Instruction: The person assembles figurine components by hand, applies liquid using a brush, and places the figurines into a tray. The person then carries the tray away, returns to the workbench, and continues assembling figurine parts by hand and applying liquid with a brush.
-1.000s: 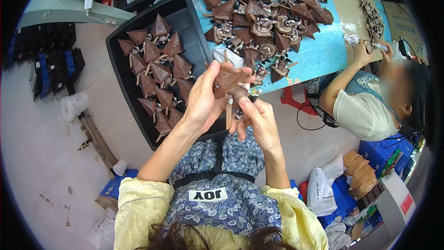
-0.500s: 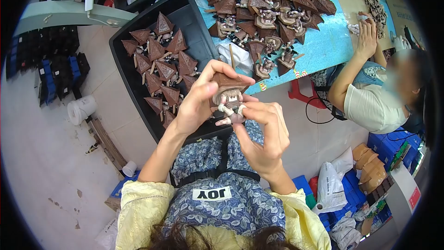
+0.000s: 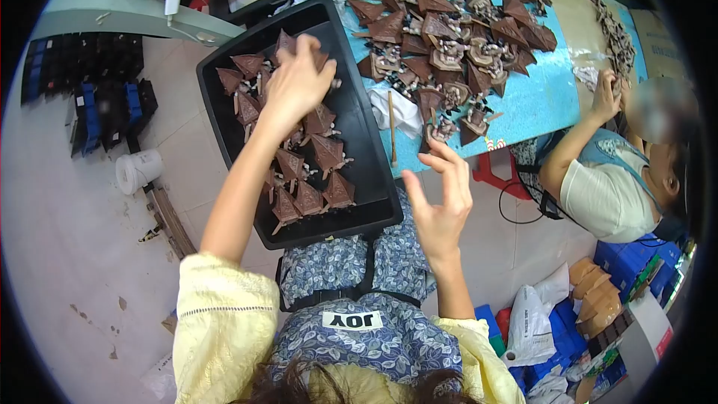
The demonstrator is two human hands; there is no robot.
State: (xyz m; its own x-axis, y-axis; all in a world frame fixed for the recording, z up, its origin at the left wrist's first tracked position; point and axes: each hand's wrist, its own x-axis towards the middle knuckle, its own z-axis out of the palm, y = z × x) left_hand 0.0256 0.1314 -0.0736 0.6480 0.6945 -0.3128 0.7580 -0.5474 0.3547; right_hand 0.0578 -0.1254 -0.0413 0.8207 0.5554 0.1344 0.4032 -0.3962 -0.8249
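The two hands are apart. At upper left of centre, the left hand (image 3: 293, 88) reaches into a black plastic tray (image 3: 357, 123), its fingers bent over brown-capped figurines (image 3: 327, 151); whether they grip one cannot be told. The right hand (image 3: 441, 213), empty with fingers spread, is near the edge of the blue-covered tabletop (image 3: 550, 101), close to a thin wooden stick (image 3: 393, 131) and white cloth (image 3: 406, 114). More figurines lie heaped there, upper centre. Upside down at lower centre, a white patch (image 3: 352, 320) on the leaf-print apron (image 3: 374, 359) reads "JOY". Lower right, print on a white sack (image 3: 529, 329) is too small to read.
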